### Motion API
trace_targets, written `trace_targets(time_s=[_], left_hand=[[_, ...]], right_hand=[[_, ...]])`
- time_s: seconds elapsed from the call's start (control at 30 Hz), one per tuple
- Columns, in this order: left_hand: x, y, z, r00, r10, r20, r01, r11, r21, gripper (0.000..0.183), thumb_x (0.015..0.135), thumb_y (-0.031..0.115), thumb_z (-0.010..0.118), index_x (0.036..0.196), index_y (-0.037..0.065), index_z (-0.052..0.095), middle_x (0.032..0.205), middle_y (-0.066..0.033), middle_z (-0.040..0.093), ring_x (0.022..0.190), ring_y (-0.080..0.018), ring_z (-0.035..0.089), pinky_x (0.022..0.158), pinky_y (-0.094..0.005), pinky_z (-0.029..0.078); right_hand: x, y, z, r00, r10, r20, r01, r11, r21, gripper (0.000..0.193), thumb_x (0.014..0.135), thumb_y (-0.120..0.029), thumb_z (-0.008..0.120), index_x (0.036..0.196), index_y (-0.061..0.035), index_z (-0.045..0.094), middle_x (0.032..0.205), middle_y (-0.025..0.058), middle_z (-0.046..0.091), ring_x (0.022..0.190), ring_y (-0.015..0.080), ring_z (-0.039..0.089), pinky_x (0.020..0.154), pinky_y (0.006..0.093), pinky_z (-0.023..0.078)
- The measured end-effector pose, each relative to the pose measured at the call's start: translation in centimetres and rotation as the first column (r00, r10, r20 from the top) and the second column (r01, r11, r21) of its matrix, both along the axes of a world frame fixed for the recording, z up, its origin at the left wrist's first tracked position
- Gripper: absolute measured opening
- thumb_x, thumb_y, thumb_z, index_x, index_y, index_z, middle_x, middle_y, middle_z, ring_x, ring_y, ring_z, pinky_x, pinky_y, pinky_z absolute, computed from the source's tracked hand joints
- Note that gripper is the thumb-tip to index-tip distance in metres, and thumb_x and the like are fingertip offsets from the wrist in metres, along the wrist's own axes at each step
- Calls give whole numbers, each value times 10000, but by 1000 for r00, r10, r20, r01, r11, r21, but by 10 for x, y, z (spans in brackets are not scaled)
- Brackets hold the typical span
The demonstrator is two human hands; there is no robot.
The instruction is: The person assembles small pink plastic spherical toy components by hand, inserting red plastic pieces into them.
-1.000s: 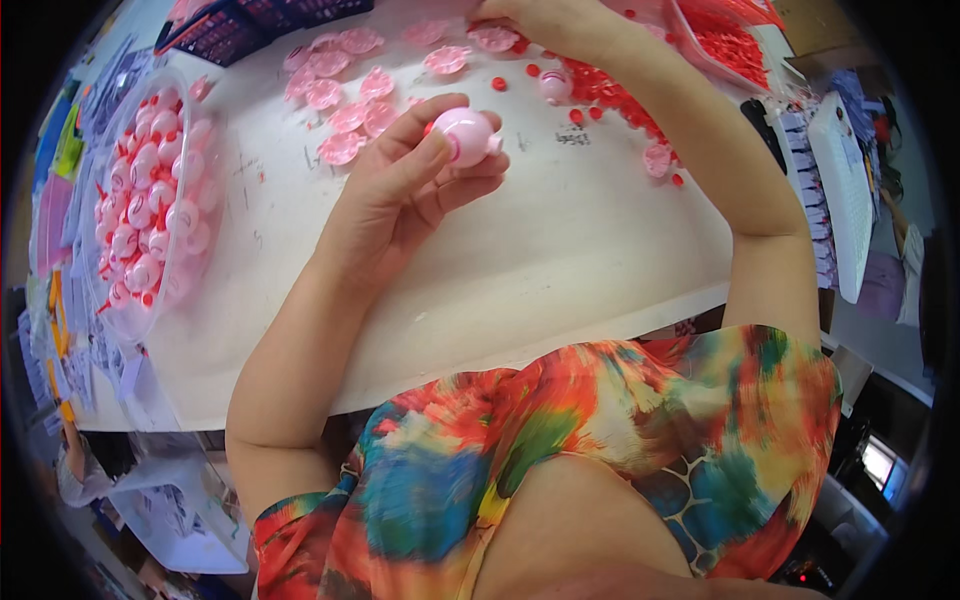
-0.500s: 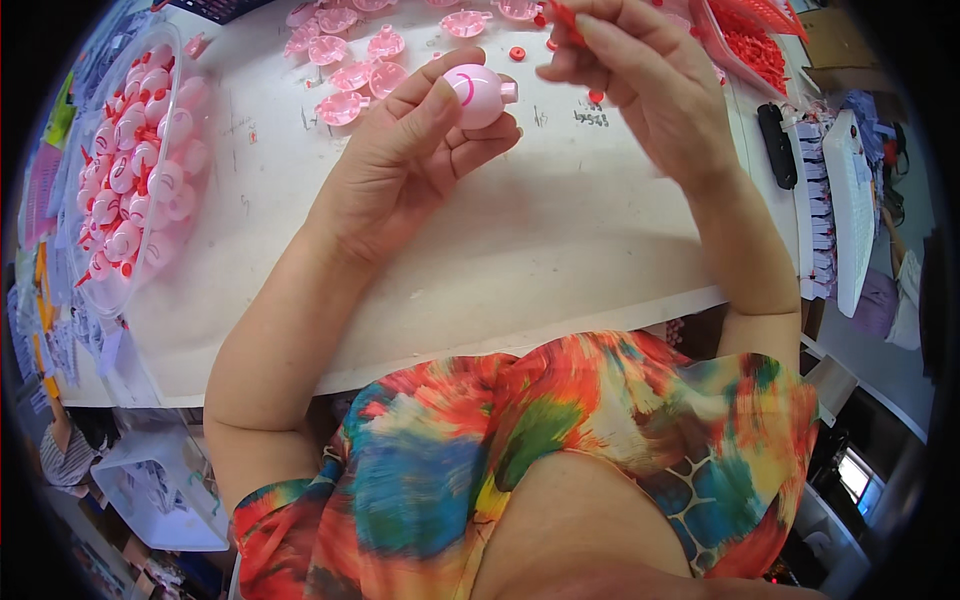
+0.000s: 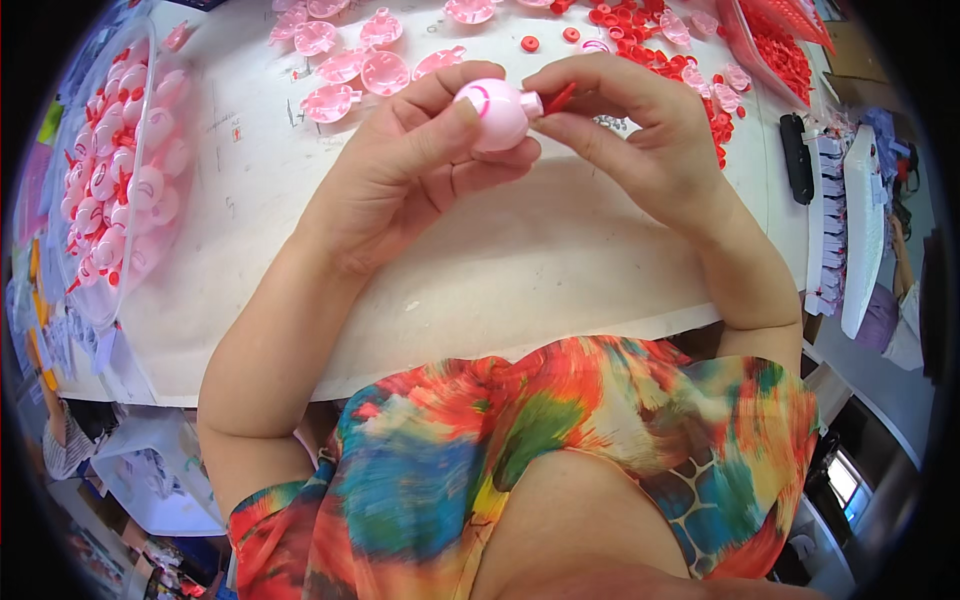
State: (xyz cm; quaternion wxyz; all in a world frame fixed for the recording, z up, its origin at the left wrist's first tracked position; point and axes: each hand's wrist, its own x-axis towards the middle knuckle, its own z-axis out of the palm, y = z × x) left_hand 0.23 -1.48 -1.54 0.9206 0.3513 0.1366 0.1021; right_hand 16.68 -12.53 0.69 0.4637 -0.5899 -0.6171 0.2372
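My left hand (image 3: pixel 420 150) is closed round a pink plastic ball (image 3: pixel 503 125) with a short stub pointing right and a darker pink curved line on its side. Thumb and fingers of my right hand (image 3: pixel 640 130) pinch a small red pointed plastic piece (image 3: pixel 562 98) right at that stub. Whether the red piece sits inside the stub is hard to make out. Beyond my hands lie several open pink half shells (image 3: pixel 386 73) and loose red round pieces (image 3: pixel 640 40).
At the left stands a clear tub (image 3: pixel 148 130) filled with pink balls carrying red pieces. A pink basket (image 3: pixel 745 50) of small red parts is at the far right. Near the table's right edge are a black case (image 3: pixel 797 158) and a white tray (image 3: pixel 865 220).
My right hand has come down and left, bringing the red piece to the ball's stub. The left hand still holds the ball, shifted slightly right and down. More red pieces now show at the back.
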Motion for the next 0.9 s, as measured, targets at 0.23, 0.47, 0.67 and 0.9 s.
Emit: trace_targets(time_s=[0.23,0.47,0.67,0.9], left_hand=[[1,0,-2,999,52,4,-52,997,-59,425,804,231,595,1132,5,445,1020,-132,566,891,-216,593,817,-325,498],[1,1,-1,1000,12,-23,-12,1000,-18,578,787,260,605,1231,24,319,1138,-192,494,916,-238,590,851,-350,478],[1,0,-2,1000,10,-17,-10,1000,-15,575,789,278,604,1221,20,325,1069,-164,532,907,-241,593,842,-350,485],[1,1,-3,1000,5,-20,-4,1000,27,581,785,298,607,1212,10,339,1040,-145,543,897,-235,596,821,-346,497]], right_hand=[[7,-3,1,936,-73,-345,38,993,-109,154,835,-56,525,962,20,566,888,100,610,824,141,588,740,251,479],[6,-7,-4,903,-111,-416,82,993,-87,145,826,-54,538,950,18,560,884,108,614,794,152,598,740,255,476],[4,-8,-6,911,-74,-406,64,997,-38,145,813,-14,541,951,29,551,881,119,609,822,175,603,755,272,488],[3,-7,-3,971,30,-239,-3,994,110,150,789,67,527,936,57,557,903,130,594,850,195,599,777,288,498]])
